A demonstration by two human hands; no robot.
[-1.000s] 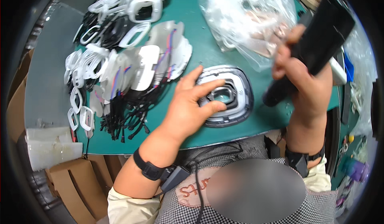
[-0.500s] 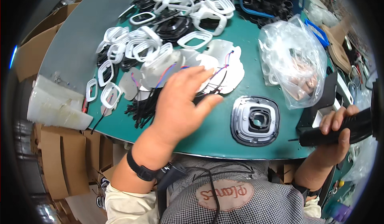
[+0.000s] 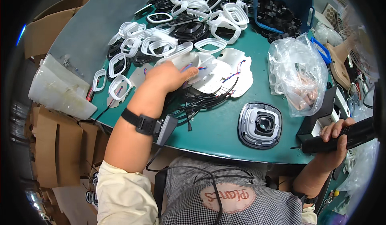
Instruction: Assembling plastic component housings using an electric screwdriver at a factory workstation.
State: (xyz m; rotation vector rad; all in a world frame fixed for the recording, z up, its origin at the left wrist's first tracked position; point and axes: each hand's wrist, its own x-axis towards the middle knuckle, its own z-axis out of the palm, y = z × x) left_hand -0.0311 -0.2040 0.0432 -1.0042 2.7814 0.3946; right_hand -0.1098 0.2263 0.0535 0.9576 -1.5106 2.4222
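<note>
My left hand (image 3: 167, 77) reaches onto a pile of pale, flat plates (image 3: 215, 75) with red and blue wires. Its thumb sticks out to the right over them, apart from the fingers, which are partly hidden against the pile. Black cables (image 3: 201, 104) trail from the plates toward me. At the right, my right hand (image 3: 335, 138) is wrapped round a black electric screwdriver (image 3: 358, 134), its thin bit pointing left. Between my hands a rounded-square black and white housing (image 3: 260, 125) with a central opening lies on the green table (image 3: 219, 134).
White ring frames (image 3: 161, 46) and black housings (image 3: 192, 31) heap at the back left. A blue bin (image 3: 283, 30) of black parts stands behind. A clear bag (image 3: 299, 74) of parts and a black box (image 3: 321, 110) sit right. Cardboard boxes (image 3: 58, 148) stand below the left edge.
My left hand has moved left and down onto the plates, its fingers less spread out to view. The right hand keeps the screwdriver in nearly the same place. The view has shifted slightly.
</note>
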